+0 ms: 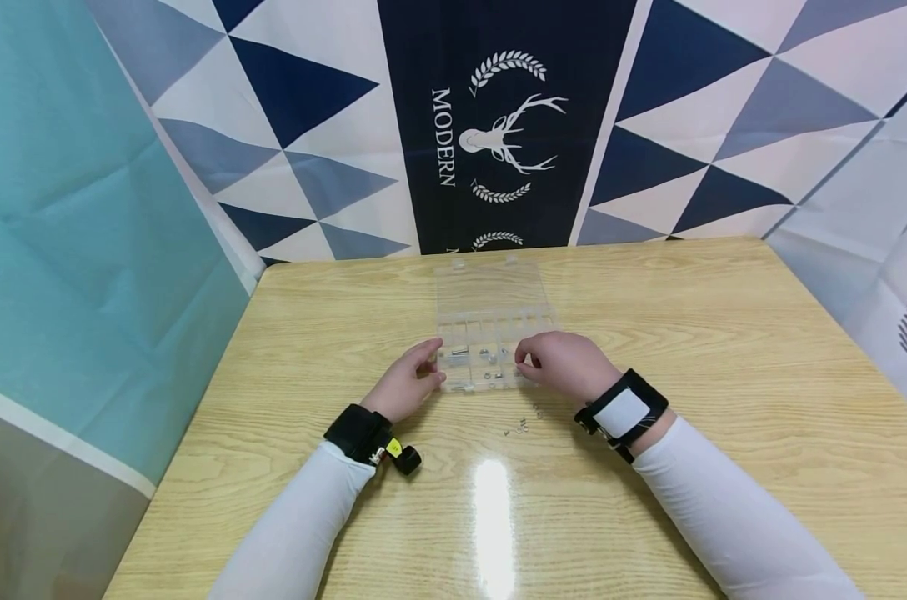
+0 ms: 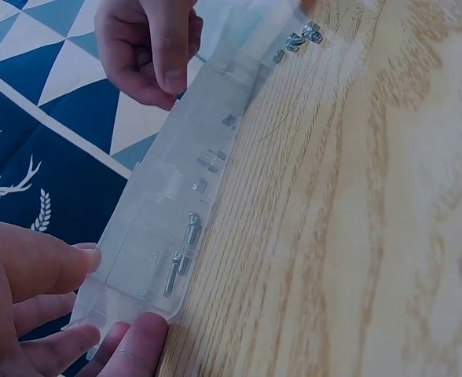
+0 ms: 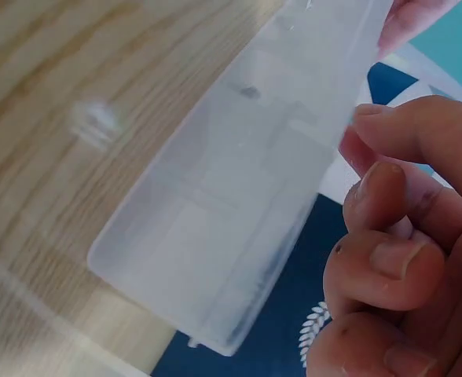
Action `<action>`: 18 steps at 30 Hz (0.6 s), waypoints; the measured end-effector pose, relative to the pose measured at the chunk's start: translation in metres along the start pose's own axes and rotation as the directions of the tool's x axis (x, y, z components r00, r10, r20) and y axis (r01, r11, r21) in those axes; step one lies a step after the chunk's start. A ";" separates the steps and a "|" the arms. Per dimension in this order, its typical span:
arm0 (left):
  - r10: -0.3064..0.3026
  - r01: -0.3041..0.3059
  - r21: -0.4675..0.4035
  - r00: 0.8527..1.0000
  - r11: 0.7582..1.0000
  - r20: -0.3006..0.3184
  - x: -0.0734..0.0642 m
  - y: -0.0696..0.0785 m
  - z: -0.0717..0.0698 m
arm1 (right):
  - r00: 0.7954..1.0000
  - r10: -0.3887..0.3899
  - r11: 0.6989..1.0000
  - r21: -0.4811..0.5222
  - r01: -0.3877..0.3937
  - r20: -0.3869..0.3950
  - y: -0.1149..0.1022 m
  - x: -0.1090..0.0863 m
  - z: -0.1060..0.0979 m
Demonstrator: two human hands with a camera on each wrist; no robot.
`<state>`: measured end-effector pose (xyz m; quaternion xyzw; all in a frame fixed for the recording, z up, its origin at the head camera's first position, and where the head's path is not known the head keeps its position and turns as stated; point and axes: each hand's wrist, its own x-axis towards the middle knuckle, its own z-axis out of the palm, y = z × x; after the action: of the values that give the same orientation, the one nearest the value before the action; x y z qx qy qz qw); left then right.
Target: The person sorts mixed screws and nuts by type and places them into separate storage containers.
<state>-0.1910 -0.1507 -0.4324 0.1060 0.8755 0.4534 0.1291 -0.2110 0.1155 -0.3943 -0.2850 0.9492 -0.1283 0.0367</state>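
A clear plastic compartment box (image 1: 453, 377) lies on the table with its lid (image 1: 491, 287) folded open toward the back. My left hand (image 1: 404, 383) grips the box's left end, with fingertips and thumb on its edges. Longer screws (image 2: 185, 243) lie in the compartment beside it, and small metal pieces (image 1: 491, 357) sit in the middle ones. Over the right-hand compartments is my right hand (image 1: 569, 362), fingers curled and thumb close to the index finger. Whether something small is between those fingertips is hidden. Several loose small metal pieces (image 1: 523, 425) lie in front of the box.
The wooden table (image 1: 333, 317) extends around the box on all sides. Behind it hangs a patterned cloth (image 1: 333, 108) with a deer head print, and a teal cloth (image 1: 108, 233) hangs at the left.
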 end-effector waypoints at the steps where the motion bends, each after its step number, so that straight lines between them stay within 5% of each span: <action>1: 0.000 0.000 0.001 1.000 1.000 0.001 0.000 0.000 0.000 | 1.000 -0.012 1.000 -0.006 0.012 -0.001 -0.002 -0.002 -0.001; 18: 0.004 -0.004 0.006 1.000 1.000 0.004 0.000 0.003 -0.001 | 0.966 -0.252 0.968 0.001 0.252 0.062 -0.035 -0.033 0.016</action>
<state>-0.1909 -0.1500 -0.4287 0.1092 0.8764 0.4507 0.1297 -0.1627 0.1015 -0.4010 -0.4073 0.9041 -0.1196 0.0481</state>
